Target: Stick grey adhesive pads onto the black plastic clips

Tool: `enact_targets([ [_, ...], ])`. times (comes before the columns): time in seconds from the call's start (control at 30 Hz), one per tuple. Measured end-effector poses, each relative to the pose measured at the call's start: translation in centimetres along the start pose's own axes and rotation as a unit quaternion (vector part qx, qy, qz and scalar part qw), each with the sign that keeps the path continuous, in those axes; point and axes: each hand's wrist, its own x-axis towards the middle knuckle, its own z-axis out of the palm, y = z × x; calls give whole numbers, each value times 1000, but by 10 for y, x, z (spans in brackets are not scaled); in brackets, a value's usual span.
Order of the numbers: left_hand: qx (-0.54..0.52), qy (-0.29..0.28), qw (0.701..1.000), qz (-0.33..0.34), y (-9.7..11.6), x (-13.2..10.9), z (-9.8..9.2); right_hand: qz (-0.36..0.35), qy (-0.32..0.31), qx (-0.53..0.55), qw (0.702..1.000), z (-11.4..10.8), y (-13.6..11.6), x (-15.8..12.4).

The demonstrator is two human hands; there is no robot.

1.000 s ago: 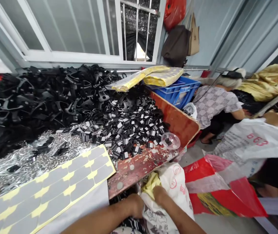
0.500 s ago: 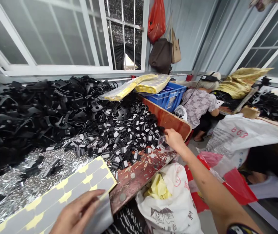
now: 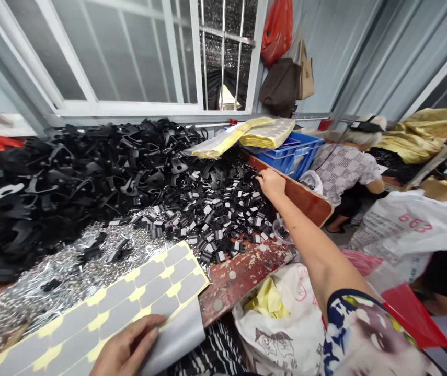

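My left hand [image 3: 129, 344] grips the near edge of a yellow sheet of grey adhesive pads [image 3: 148, 287], whose pale backing hangs over the table edge. With my right arm stretched out, my right hand [image 3: 272, 184] is at the far right end of a heap of small black clips with white faces [image 3: 223, 214], beside the wooden side board [image 3: 305, 201]. Its fingers are closed together at the dark parts; what they hold, if anything, is hidden. A clear round plastic container [image 3: 282, 230] sits below my right forearm.
Loose silver pins [image 3: 117, 261] and a large pile of black plastic brackets [image 3: 90, 172] cover the table's left. More pad sheets [image 3: 266, 133] lie on a blue crate [image 3: 297, 156]. A white sack [image 3: 282, 318] stands below the edge. Another person [image 3: 348, 162] sits bent over at the right.
My right hand has moved from beside the clear container farther up to the back of the clip heap. My left hand stays on the sheet. The view has swung left.
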Motion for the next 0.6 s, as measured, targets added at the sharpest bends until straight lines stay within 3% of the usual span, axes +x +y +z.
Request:
enact_targets([
  [0.13, -50, 1, 999, -23, 18, -1, -1, -59, 88, 58, 993, -14, -48, 10],
  [0.23, -213, 20, 975, -68, 45, -3, -5, -187, 131, 118, 966, -13, -105, -15],
  [0.33, -440, 25, 894, -83, 69, 0, -8, -344, 87, 154, 922, -10, -171, -78],
  [0.43, -588, 14, 804, -87, 82, 3, -5, -470, 50, 220, 853, -12, -230, -162],
  [0.5, -619, 29, 777, -112, 81, 1, -4, -501, 24, 283, 818, -13, -256, -207],
  [0.6, -603, 97, 776, -160, 65, -7, -11, -478, -73, 427, 765, -9, -262, -238],
])
